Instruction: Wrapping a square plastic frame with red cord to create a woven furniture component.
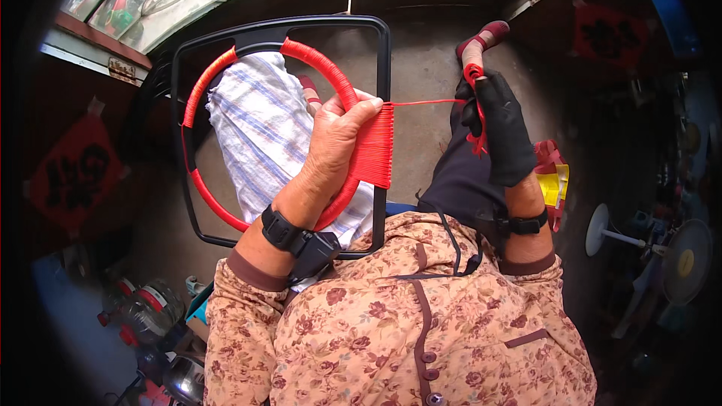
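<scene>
A black rounded-square frame (384, 53) rests against my lap, with a ring (328, 62) wrapped mostly in red cord inside it. Dense side-by-side turns of red cord form a band (377, 152) joining the ring's right side to the frame's right bar. My bare left hand (338, 134) closes around the ring at the top of this band, its thumb lying near the frame bar. From there a taut red strand (427, 102) runs right to my right hand (500, 131). That hand wears a black glove and is closed on a looped bundle of red cord (474, 72).
A white and blue checked cloth (259, 120) lies over my leg, behind the ring. Bottles (154, 308) and other items crowd the lower left. A white fan (684, 262) stands at the right. A red and yellow bag (554, 184) is beside my right leg. Door panels with glass are ahead.
</scene>
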`<state>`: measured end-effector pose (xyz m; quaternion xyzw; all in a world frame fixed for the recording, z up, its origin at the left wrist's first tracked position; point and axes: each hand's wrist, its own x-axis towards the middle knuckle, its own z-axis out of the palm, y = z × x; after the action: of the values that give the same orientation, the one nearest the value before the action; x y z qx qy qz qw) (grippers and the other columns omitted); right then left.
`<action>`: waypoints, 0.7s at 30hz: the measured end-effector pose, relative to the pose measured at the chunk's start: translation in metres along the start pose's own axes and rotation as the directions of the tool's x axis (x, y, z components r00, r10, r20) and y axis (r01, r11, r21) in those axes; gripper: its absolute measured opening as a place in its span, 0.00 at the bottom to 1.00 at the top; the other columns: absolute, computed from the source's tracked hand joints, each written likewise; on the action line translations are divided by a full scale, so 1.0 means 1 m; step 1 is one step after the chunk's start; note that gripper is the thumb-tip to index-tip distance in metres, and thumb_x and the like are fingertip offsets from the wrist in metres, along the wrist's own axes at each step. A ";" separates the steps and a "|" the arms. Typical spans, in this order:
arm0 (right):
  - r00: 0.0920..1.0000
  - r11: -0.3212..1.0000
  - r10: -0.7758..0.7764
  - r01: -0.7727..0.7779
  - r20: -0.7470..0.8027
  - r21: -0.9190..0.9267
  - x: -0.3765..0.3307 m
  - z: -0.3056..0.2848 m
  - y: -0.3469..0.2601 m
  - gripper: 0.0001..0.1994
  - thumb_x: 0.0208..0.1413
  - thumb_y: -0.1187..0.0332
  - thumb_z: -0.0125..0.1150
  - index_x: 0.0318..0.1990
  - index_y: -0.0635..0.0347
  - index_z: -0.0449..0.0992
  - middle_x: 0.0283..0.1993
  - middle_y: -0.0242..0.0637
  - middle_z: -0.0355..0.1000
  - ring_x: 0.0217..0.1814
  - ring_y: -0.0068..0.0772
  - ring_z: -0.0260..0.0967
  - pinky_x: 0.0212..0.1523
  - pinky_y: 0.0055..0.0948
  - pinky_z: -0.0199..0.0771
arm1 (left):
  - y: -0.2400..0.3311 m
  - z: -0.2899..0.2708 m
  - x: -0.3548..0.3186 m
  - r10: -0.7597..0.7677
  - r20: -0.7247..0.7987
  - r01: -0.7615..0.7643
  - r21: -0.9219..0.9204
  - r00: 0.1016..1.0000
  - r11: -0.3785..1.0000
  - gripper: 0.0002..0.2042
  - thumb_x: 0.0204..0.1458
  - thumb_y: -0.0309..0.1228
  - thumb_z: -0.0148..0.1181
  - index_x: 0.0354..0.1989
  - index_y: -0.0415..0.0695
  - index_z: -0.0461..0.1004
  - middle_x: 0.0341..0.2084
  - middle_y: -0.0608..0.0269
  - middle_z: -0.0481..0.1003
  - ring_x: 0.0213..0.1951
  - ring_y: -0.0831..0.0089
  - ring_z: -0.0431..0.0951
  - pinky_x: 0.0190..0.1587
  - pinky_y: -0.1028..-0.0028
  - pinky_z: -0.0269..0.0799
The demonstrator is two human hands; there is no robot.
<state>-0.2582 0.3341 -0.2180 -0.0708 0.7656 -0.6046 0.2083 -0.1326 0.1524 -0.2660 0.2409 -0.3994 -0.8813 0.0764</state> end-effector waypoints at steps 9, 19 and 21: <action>0.641 0.959 0.262 -0.092 0.721 -0.267 -0.020 0.031 0.044 0.15 0.63 0.64 0.56 0.50 0.66 0.75 0.36 0.31 0.75 0.35 0.20 0.71 0.39 0.24 0.73 | -0.001 0.001 0.000 0.031 -0.057 -0.022 0.148 0.998 0.989 0.16 0.55 0.32 0.63 0.47 0.38 0.68 0.33 0.61 0.76 0.30 0.76 0.78 0.33 0.77 0.76; 0.516 0.505 -0.643 0.841 0.566 -0.192 0.052 0.069 0.039 0.21 0.60 0.74 0.57 0.60 0.62 0.65 0.57 0.39 0.70 0.56 0.33 0.70 0.54 0.31 0.72 | -0.001 -0.005 0.003 -0.014 0.032 0.013 0.045 0.999 0.999 0.16 0.55 0.32 0.64 0.47 0.37 0.68 0.34 0.60 0.76 0.33 0.73 0.80 0.38 0.75 0.79; 0.803 0.906 -0.417 0.330 0.426 0.265 0.042 0.075 0.033 0.27 0.56 0.74 0.62 0.63 0.61 0.62 0.60 0.41 0.67 0.60 0.36 0.68 0.57 0.33 0.71 | -0.003 -0.006 0.004 -0.032 0.029 0.032 -0.005 0.999 0.999 0.14 0.55 0.29 0.63 0.46 0.38 0.69 0.34 0.60 0.77 0.34 0.73 0.80 0.38 0.75 0.79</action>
<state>-0.2616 0.2606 -0.2728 -0.3470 0.6051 -0.6636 0.2704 -0.1326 0.1490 -0.2732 0.2341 -0.3941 -0.8869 0.0572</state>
